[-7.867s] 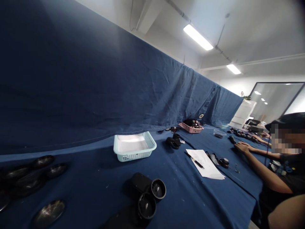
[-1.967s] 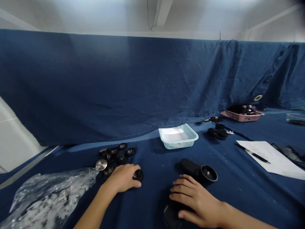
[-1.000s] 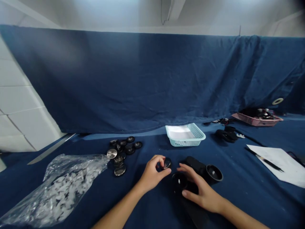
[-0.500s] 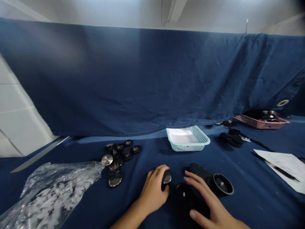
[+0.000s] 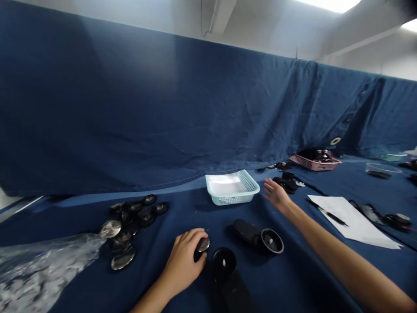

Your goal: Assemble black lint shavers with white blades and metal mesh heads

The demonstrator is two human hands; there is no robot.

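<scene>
My left hand (image 5: 185, 261) is closed around a small round black part with a silver perforated face (image 5: 204, 244), low over the blue cloth. Just right of it lies a black handle-shaped piece with a round cup-like end (image 5: 224, 266). Another black handle-shaped piece (image 5: 249, 232) rests a little farther off, its silver-rimmed round end turned upward. My right hand (image 5: 276, 194) is stretched out to the right of the light blue basket (image 5: 233, 200), fingers spread and holding nothing. Nearest to it are some dark parts (image 5: 287, 184), partly behind the hand.
At left lies a pile of round black parts (image 5: 146, 216), several with shiny faces, by a clear bag of small white pieces (image 5: 45, 269). White paper (image 5: 352, 224) with a pen (image 5: 332, 216) lies at right. A pink basket (image 5: 314, 165) stands behind. A blue curtain (image 5: 146, 108) hangs across the back.
My right hand has left the black handle-shaped pieces and reached forward and right. My left hand still grips the round part. The view has turned to the right.
</scene>
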